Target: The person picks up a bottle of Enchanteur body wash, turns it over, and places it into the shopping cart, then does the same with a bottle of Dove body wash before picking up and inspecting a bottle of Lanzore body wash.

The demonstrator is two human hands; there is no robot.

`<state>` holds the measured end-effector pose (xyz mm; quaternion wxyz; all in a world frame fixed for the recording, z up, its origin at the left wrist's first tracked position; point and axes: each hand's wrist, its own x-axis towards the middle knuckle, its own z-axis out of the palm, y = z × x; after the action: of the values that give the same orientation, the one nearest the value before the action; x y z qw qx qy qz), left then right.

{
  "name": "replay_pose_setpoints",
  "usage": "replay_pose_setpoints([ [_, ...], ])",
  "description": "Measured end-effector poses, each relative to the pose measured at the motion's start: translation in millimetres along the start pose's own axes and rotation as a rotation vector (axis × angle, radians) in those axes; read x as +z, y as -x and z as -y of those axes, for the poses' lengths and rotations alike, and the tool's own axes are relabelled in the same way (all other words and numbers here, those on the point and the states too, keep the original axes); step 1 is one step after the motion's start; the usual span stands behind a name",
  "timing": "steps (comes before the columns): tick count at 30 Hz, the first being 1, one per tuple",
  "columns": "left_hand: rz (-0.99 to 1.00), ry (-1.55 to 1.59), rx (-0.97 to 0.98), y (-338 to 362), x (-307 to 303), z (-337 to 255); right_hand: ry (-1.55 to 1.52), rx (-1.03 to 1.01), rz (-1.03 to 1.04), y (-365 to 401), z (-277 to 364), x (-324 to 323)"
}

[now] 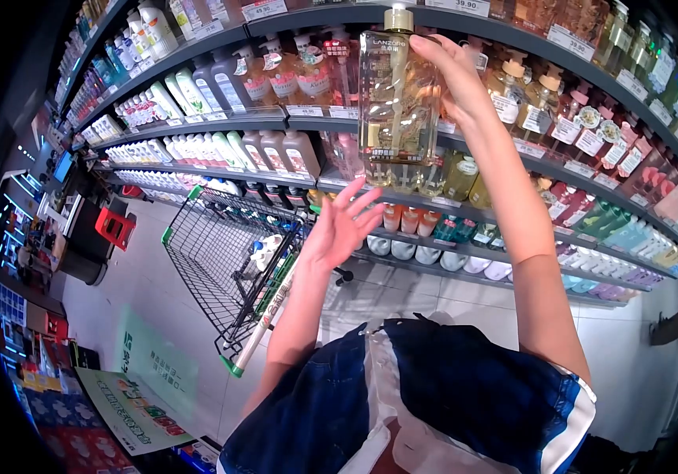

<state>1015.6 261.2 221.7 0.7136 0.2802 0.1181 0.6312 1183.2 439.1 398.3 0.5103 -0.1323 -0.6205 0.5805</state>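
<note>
My right hand (451, 75) grips a large clear bottle (398, 99) near its upper right side, thumb across the front. The bottle is upright, with a gold cap, a label reading "LANZONG" and pale golden liquid; it hangs in front of the shelves. Below and to the left of it, my left hand (343, 225) is raised with the palm up and fingers spread, holding nothing. Its fingertips are close to the bottle's base but look apart from it. The fingers of my right hand behind the bottle are hidden.
Shelves (268, 118) packed with bottles curve across the view ahead. A wire shopping cart (220, 261) with green corners stands left of my left hand, some packages in its lower part. Further left are a red stool (115, 227) and a green-white sign board (129, 411).
</note>
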Motion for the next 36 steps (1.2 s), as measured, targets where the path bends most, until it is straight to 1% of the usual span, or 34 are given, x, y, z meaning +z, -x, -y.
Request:
replay_pose_setpoints([
  [2, 0.104, 0.161, -0.018, -36, 12, 7, -0.026, -0.008, 0.002, -6, -5, -2],
  [3, 0.076, 0.285, -0.053, -49, 19, 6, -0.048, 0.051, 0.004, -7, -8, -4],
  [6, 0.164, 0.318, -0.053, -75, 20, 10, -0.019, 0.09, 0.018, -7, -18, 2],
  [7, 0.168, 0.318, -0.074, -78, 23, 9, -0.029, 0.046, 0.055, -11, -28, -1],
  [8, 0.191, 0.424, -0.097, -82, 15, 11, -0.056, 0.003, 0.095, -15, -36, -1],
  [10, 0.234, 0.638, -0.139, -88, -7, 17, -0.107, -0.003, 0.115, -19, -46, -1],
  [11, 0.218, 0.581, -0.139, -89, -9, 15, -0.125, 0.001, 0.127, -22, -49, -1],
  [14, 0.229, 0.812, -0.22, -87, -10, 9, -0.162, 0.009, 0.146, -25, -60, 2],
  [17, 0.203, 0.726, -0.129, -89, -7, 7, -0.138, -0.014, 0.152, -28, -63, 6],
  [20, 0.146, 0.68, -0.087, -89, -16, 8, -0.151, -0.075, 0.193, -25, -63, 9],
  [21, 0.165, 0.707, -0.141, -88, -21, 6, -0.15, -0.092, 0.209, -24, -64, 10],
  [24, 0.124, 0.614, -0.102, -84, -22, 4, -0.162, -0.081, 0.218, -19, -66, 11],
  [27, 0.125, 0.669, -0.162, -83, -28, -1, -0.152, -0.078, 0.207, -15, -62, 14],
  [30, 0.09, 0.704, -0.154, -80, -23, -6, -0.113, -0.099, 0.144, -10, -57, 19],
  [34, 0.076, 0.648, -0.144, -80, -32, -7, -0.119, -0.067, 0.144, -2, -54, 21],
  [35, 0.098, 0.623, -0.121, -81, -33, -6, -0.129, -0.08, 0.158, -2, -55, 21],
  [36, 0.096, 0.499, -0.118, -80, -32, -7, -0.137, -0.091, 0.172, -2, -58, 19],
])
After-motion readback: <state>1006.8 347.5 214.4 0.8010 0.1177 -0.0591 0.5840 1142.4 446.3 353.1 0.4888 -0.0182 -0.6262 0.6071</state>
